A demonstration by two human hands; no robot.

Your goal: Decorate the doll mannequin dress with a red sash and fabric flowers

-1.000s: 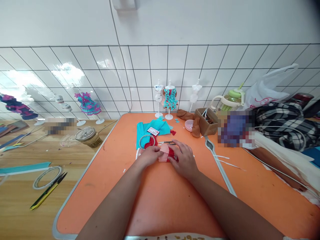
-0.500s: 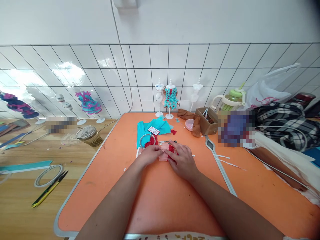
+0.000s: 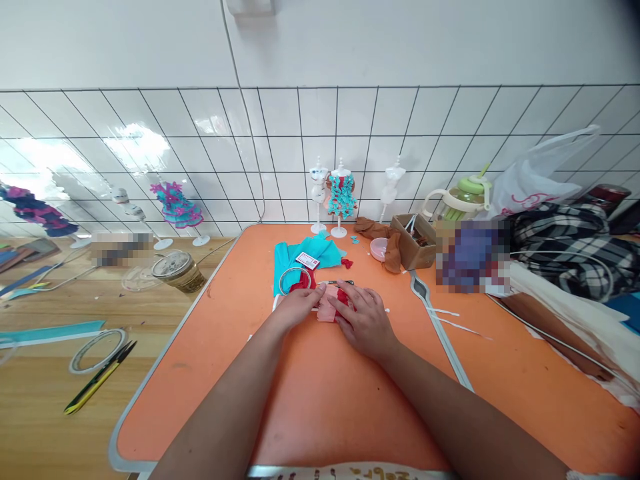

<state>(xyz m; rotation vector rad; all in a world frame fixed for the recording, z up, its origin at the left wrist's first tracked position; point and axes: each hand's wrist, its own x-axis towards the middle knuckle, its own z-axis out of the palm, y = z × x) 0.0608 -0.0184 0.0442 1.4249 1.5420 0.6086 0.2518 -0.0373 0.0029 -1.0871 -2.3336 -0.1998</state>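
A small piece of pink cloth lies on the orange mat, with red cloth along its right side. My left hand is at the pink cloth's left edge, thumb and fingers closed together there; its fingertips are partly hidden. Over the right part of the cloth rests my right hand, its fingers spread and lightly bent. Small snips lie just beyond the fingers. Behind my left hand are turquoise cloth, a roll of tape and a white label card.
Small dress forms stand by the tiled wall, one in a turquoise-and-red dress. A cardboard box and pink dish are at the back right. Left of the mat are a lidded cup, tape ring and yellow-black tool.
My left hand's fingertips have shifted slightly up and away from the middle of the pink cloth, showing more of it. My right hand has barely moved.
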